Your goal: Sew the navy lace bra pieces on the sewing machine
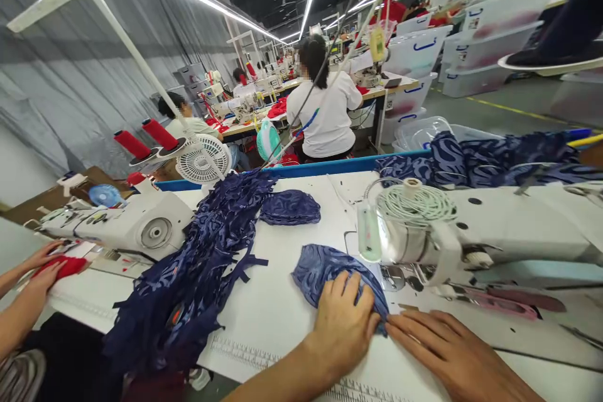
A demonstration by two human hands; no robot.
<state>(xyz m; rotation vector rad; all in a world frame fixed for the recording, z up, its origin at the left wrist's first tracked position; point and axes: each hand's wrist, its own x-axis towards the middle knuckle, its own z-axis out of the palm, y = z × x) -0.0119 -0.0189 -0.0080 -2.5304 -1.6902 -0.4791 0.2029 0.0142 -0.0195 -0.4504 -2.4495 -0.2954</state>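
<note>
My left hand [343, 321] lies on a small piece of blue patterned fabric [321, 269] on the white sewing table [282, 301], fingers curled over its near edge and gripping it. My right hand [447, 345] rests flat beside it, fingertips touching the fabric's right corner. The piece sits just left of the sewing machine [471, 232] head and its presser foot area [400, 276].
A long heap of blue fabric pieces [202, 276] lies to the left, a folded piece [289, 207] behind. A co-worker's hands [42, 270] hold red cloth at the left machine [132, 223]. More blue fabric [494, 157] is piled behind the machine. People sit at tables beyond.
</note>
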